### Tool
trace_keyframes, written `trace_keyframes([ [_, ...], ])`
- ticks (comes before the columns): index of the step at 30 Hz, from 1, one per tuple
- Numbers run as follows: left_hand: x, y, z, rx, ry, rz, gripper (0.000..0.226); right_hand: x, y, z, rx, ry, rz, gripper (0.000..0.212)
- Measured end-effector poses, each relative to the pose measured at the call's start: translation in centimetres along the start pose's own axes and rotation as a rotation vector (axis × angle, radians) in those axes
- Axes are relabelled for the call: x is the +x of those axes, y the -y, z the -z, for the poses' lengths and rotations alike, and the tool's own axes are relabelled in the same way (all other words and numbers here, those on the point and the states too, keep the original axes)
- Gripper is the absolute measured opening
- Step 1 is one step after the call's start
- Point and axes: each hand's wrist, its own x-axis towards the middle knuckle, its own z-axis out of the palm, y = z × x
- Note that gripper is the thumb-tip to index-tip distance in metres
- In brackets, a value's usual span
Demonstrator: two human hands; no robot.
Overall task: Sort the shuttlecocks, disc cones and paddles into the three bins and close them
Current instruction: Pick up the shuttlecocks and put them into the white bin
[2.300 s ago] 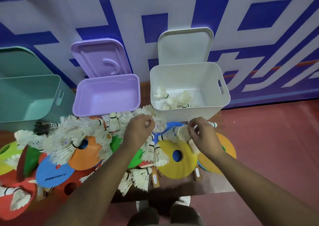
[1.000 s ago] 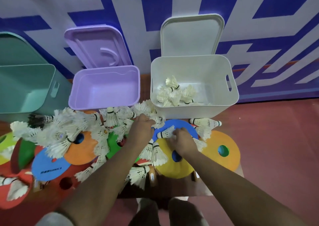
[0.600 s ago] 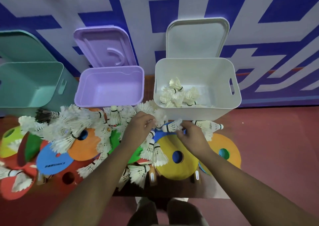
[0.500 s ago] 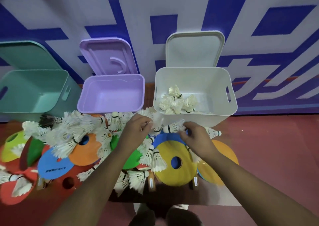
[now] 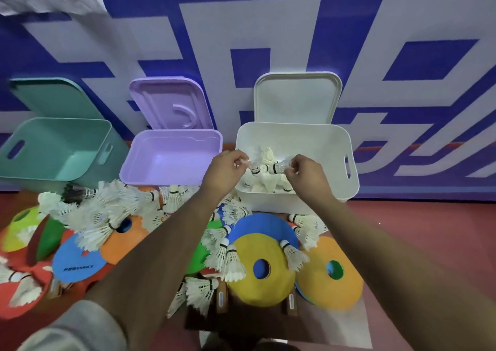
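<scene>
Over the open white bin (image 5: 351, 181), you hold two shuttlecocks. Your left hand (image 5: 225, 169) pinches the first shuttlecock (image 5: 255, 167), and your right hand (image 5: 306, 175) pinches the second shuttlecock (image 5: 279, 166). Their cork ends nearly meet between your hands. Both grips appear to sit on the feather skirt, but blur prevents confirmation.

Expect each piece to be very light, with a firm cork base and a thin, brittle skirt that will likely bend or break under a squeeze. Take hold at the cork or the banded collar, using light pressure only.

More shuttlecocks lie on the bin floor, partly hidden behind your hands, so their number cannot be read. Nearer to you, the loose pile (image 5: 107, 211) lies across the disc cones (image 5: 265, 289).

Of the paddles, only two wooden handles (image 5: 221, 299) show beneath the yellow cone. The blades are covered.

To the left stand the purple bin (image 5: 171, 162) and the teal bin (image 5: 53, 149), each with its lid propped up behind it. The teal bin is cut off at the frame edge.
</scene>
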Motion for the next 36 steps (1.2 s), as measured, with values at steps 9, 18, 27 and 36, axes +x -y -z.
trace_keyframes([
  [9, -4.6, 5.1, 4.5, -0.003, -0.045, 0.144, 0.020, -1.3, 2.5, -2.9, -0.067, 0.031, 0.192, 0.029],
  [18, -13.2, 15.2, 11.5, 0.094, -0.126, 0.268, 0.009, -7.1, 9.5, -11.4, -0.015, 0.242, 0.342, 0.026],
  [27, -11.0, 22.7, 14.7, 0.254, -0.073, 0.167, 0.048, -7.8, 14.2, -19.1, -0.139, 0.230, 0.240, 0.048],
  [36, -6.8, 26.3, 15.1, 0.400, 0.029, -0.076, 0.036, -4.5, 16.1, -22.9, -0.307, 0.100, 0.036, 0.036],
])
